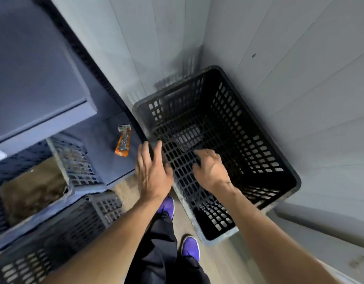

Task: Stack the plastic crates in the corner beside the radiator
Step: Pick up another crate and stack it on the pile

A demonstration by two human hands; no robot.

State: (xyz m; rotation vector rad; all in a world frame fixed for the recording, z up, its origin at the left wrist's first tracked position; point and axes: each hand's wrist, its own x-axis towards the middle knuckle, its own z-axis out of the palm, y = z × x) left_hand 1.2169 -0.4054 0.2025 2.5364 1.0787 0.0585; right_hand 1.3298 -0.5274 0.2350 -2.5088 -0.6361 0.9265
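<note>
- The black rectangular slotted plastic crate [248, 124] stands in the wall corner, directly ahead of and below both hands, its open mouth facing up.
- The left hand [153, 173] is spread wide with straight fingers and holds nothing. It is over the crate's near-left edge, and contact is unclear.
- The right hand [211, 170] is over the near slotted wall with its fingers curled. I cannot tell whether they hook the slots.
- The crate looks empty, so it is probably light, and stiff with slightly flexing walls. The thick rim looks like the firmest hold, with 1 hand on each long side.
- 1 grey slotted plastic crate [78, 165] with brown contents sits left of the left hand, and probably weighs more.
</note>
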